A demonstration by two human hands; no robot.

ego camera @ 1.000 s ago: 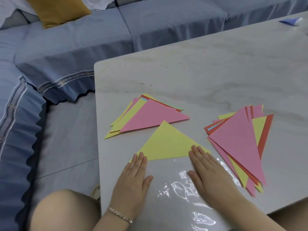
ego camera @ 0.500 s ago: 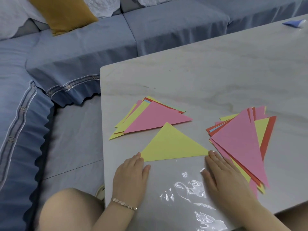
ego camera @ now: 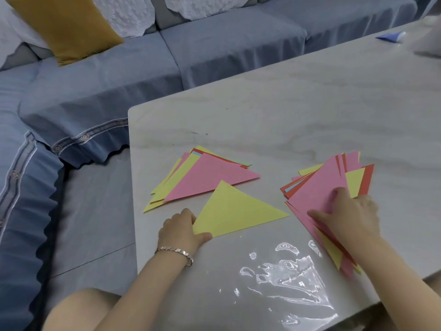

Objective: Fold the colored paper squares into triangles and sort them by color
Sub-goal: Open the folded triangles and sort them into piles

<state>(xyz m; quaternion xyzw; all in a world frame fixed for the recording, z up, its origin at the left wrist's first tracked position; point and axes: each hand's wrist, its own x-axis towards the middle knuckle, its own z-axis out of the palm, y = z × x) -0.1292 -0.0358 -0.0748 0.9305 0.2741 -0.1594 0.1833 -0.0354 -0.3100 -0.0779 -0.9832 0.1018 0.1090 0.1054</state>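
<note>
We see matt paper in the yellow triangle, the left stack and the right stack, a smooth, veined stone-look table under glossy, wrinkled clear film, woven cloth on the sofa and mustard cushion, and a shiny metal bracelet.

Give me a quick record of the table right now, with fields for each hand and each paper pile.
Left hand: pinches the near corner of the yellow triangle
Right hand: rests on the right pile, grip unclear
Yellow triangle: single sheet, flat on the table
Left pile: mixed colours, pink on top
Right pile: mixed colours, pink on top
</note>
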